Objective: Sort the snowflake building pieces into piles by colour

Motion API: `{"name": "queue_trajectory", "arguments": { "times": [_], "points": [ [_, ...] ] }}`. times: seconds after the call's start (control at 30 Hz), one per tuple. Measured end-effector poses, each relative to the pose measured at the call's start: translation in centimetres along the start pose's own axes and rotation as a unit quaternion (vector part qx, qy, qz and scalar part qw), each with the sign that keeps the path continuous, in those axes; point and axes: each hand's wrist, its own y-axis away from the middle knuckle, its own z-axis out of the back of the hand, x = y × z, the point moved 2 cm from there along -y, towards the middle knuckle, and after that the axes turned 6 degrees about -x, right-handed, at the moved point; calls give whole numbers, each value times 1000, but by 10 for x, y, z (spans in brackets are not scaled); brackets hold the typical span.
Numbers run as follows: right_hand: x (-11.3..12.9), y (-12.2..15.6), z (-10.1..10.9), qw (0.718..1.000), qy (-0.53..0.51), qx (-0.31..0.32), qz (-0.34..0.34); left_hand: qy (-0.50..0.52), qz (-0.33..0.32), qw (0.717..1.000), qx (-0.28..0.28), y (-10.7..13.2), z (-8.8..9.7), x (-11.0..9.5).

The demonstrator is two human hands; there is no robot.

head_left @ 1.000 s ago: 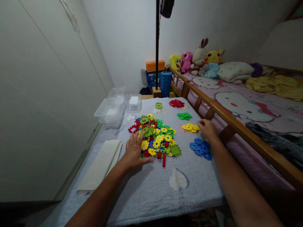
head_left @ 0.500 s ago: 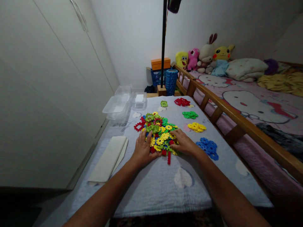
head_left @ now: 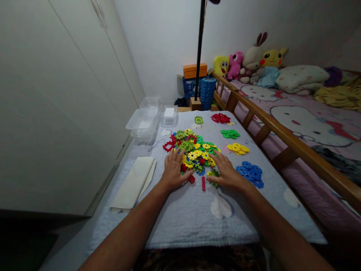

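Note:
A mixed heap of plastic connecting pieces [head_left: 194, 155] in yellow, green, red and blue lies mid-table. My left hand [head_left: 174, 171] rests along its left edge, fingers spread, thumb by a small red piece [head_left: 192, 179]. On the opposite side is my right hand [head_left: 227, 171], fingers apart, its fingertips touching the heap's edge. Between its thumb and fingers, partly hidden, lies an olive-green toothed piece [head_left: 214, 177]. A narrow red strip [head_left: 203, 183] lies on the cloth between the two thumbs.
Right of the heap are sorted piles of red [head_left: 220, 118], green [head_left: 230, 134], yellow [head_left: 238, 148] and blue pieces [head_left: 250, 174]. Clear plastic containers [head_left: 141, 119] stand at the back left. A folded cream cloth [head_left: 134, 183] lies left. A wooden bed rail [head_left: 278, 139] borders the right.
My right hand has moved slightly away from the heap, fingers wider, with the olive-green piece now apart from the heap's front. The heap's front edge has shifted. The camera view has moved slightly.

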Motion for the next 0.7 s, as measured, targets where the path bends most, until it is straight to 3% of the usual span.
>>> {"name": "queue_trajectory", "arguments": {
  "times": [0.17, 0.4, 0.5, 0.7],
  "points": [
    [11, 28, -18, 999, 16, 35, 0, 11, -1, 997, 80, 8, 2, -2],
    [24, 3, -41, 1000, -6, -29, 12, -16, 19, 988, 153, 11, 6, -14],
    [30, -12, -47, 997, -15, -68, 29, -46, 22, 989, 138, 13, 3, -18],
    [38, -40, -45, 989, -53, -124, 56, -65, 20, 997, 47, -2, -3, -14]
  ]
}}
